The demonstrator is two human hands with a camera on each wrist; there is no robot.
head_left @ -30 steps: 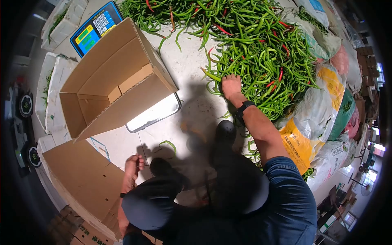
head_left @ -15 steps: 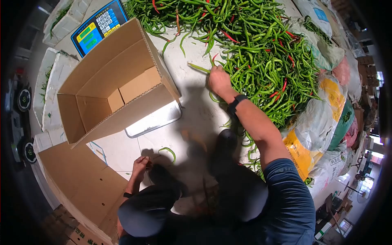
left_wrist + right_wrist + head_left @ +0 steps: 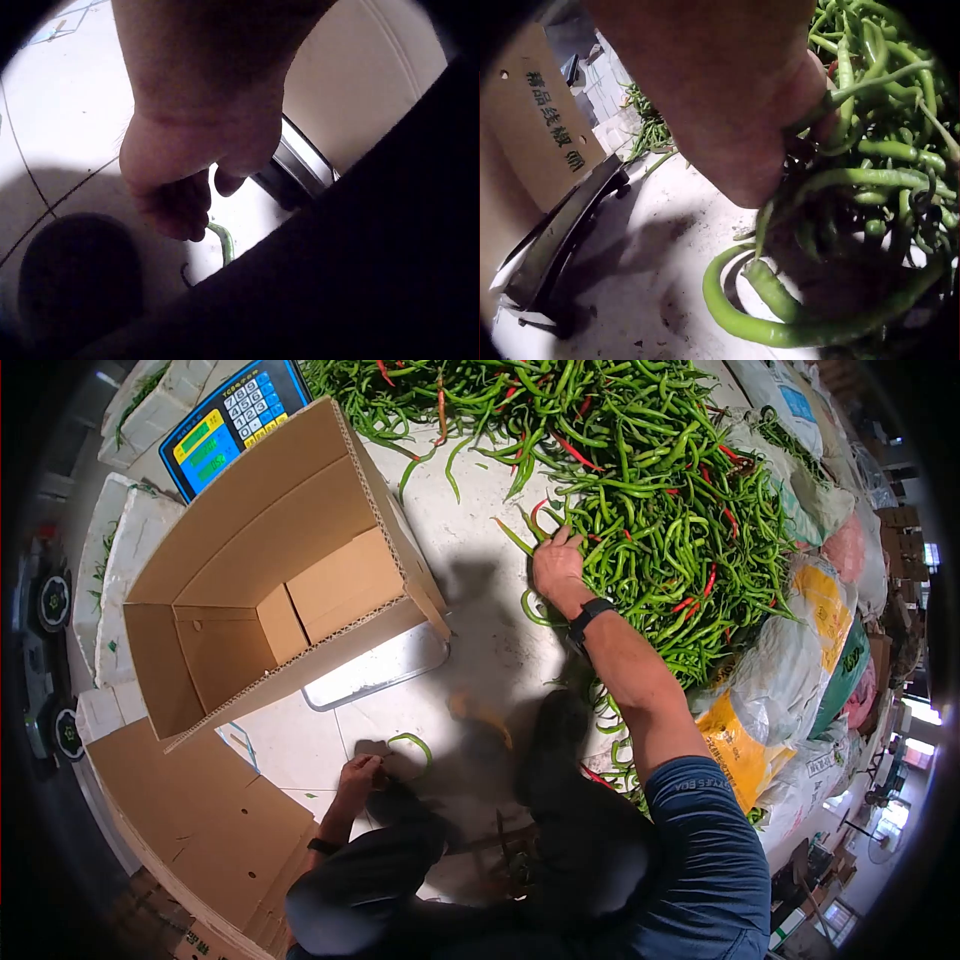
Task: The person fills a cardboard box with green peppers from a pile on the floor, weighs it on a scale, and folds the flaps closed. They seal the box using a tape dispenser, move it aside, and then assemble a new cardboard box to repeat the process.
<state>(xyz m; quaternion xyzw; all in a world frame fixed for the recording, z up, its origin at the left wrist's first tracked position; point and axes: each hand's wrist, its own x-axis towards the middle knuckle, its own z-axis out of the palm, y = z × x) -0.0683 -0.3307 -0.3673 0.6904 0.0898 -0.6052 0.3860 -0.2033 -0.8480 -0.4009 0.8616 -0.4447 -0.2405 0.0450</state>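
My right hand [image 3: 558, 572] is at the near left edge of a big heap of green chili peppers [image 3: 660, 530], its fingers curled in among them. It grips a green chili pepper [image 3: 514, 536] whose end sticks out to the left of the fingers. In the right wrist view a long curved pepper [image 3: 739, 324] lies below the hand, and the fingertips are hidden by peppers. Above the pale floor near my left knee hangs my left hand [image 3: 357, 778], fingers loosely curled and holding nothing. Just beyond it, one curved green pepper [image 3: 424, 751] lies on the floor.
An open cardboard box [image 3: 270, 550] sits tilted on the metal pan [image 3: 385, 672] of a scale, whose blue display [image 3: 232, 425] stands behind. Another cardboard box [image 3: 200, 810] is at the lower left. White foam boxes [image 3: 125, 590] stand at left, stuffed sacks [image 3: 790, 660] at right.
My right hand moved left with the pepper, away from the heap, then back right against its edge. My left hand shifted a little up and right, beside the loose pepper.
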